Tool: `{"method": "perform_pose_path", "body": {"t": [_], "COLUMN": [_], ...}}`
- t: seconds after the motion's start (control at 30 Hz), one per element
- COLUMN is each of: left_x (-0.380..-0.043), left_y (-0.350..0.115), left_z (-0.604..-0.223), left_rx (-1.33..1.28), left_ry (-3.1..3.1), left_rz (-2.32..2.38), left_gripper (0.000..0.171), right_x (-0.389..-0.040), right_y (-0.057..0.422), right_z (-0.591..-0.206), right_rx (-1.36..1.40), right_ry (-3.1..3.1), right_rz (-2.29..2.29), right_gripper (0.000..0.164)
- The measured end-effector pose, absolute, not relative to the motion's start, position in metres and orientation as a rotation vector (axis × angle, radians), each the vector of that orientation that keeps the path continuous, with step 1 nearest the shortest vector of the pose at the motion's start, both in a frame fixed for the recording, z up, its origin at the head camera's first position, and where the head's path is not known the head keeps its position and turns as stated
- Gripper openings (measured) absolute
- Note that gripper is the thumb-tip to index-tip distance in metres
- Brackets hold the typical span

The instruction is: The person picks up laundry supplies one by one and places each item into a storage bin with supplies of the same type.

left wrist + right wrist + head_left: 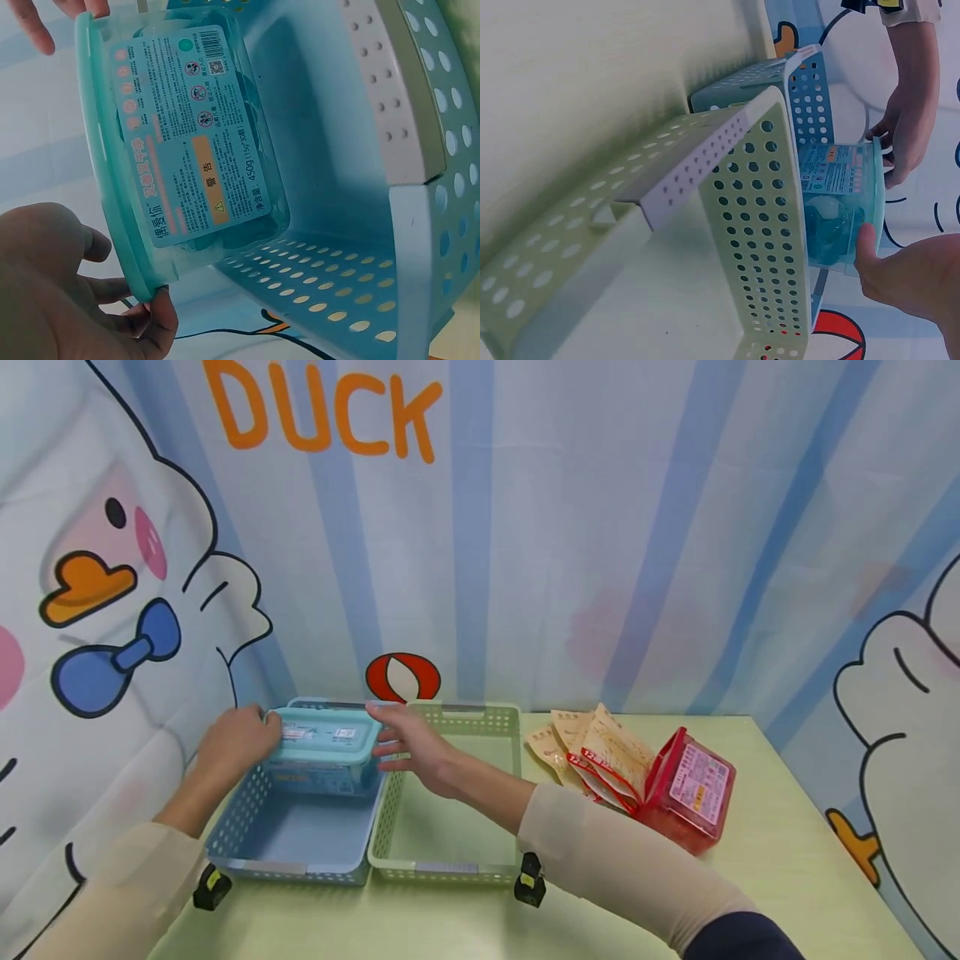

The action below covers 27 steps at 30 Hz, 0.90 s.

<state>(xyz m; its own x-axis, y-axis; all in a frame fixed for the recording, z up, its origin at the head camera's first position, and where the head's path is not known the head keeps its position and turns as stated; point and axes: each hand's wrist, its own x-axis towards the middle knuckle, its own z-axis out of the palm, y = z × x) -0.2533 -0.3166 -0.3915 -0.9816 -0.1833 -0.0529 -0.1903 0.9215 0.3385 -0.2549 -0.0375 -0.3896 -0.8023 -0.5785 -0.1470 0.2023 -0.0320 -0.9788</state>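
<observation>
A clear tub of laundry pods (326, 772) with a teal lid sits in the far part of the blue basket (330, 867). Its printed label faces the left wrist view, and round pods show through its side in the right wrist view. At the lid's left end, my left hand (238, 742) grips the edge with curled fingers. My right hand (422, 750) is at the opposite end, fingers mostly straight, its thumb (865, 244) against the lid. Whether the tub's base touches the basket floor is hidden.
A green basket (423, 875) stands right beside the blue one, under my right forearm. Farther right, several beige packets (611, 747) lean against a red plastic tub (686, 789). A duck-print curtain (540, 568) hangs behind the table (780, 860).
</observation>
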Motion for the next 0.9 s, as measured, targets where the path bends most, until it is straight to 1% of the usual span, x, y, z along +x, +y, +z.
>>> {"method": "perform_pose_path", "body": {"t": [0.2, 0.37, 0.43, 0.57, 0.63, 0.8, 0.9], "left_x": [-0.254, -0.259, -0.260, -0.259, -0.258, -0.255, -0.255], "left_y": [-0.317, -0.319, -0.319, -0.317, -0.314, -0.309, -0.309], "left_z": [-0.398, -0.408, -0.411, -0.415, -0.415, -0.418, -0.421], "left_rx": [-0.279, -0.214, -0.201, -0.188, -0.193, -0.211, -0.198], "left_ry": [3.054, 3.052, 3.042, 3.017, 2.999, 3.000, 3.020], "left_rz": [0.582, 0.560, 0.558, 0.559, 0.564, 0.555, 0.508], "left_gripper": [0.069, 0.072, 0.068, 0.054, 0.050, 0.053, 0.052], "right_x": [-0.256, -0.259, -0.259, -0.259, -0.260, -0.261, -0.261], "right_y": [-0.037, -0.036, -0.034, -0.031, -0.030, -0.027, -0.027], "right_z": [-0.400, -0.408, -0.411, -0.416, -0.418, -0.422, -0.424], "right_rx": [-0.419, -0.409, -0.409, -0.410, -0.407, -0.411, -0.425], "right_ry": [1.735, 1.745, 1.754, 1.767, 1.769, 1.758, 1.762], "right_rz": [-1.884, -1.854, -1.832, -1.789, -1.772, -1.748, -1.729], "right_gripper": [0.074, 0.077, 0.078, 0.078, 0.078, 0.077, 0.075]}}
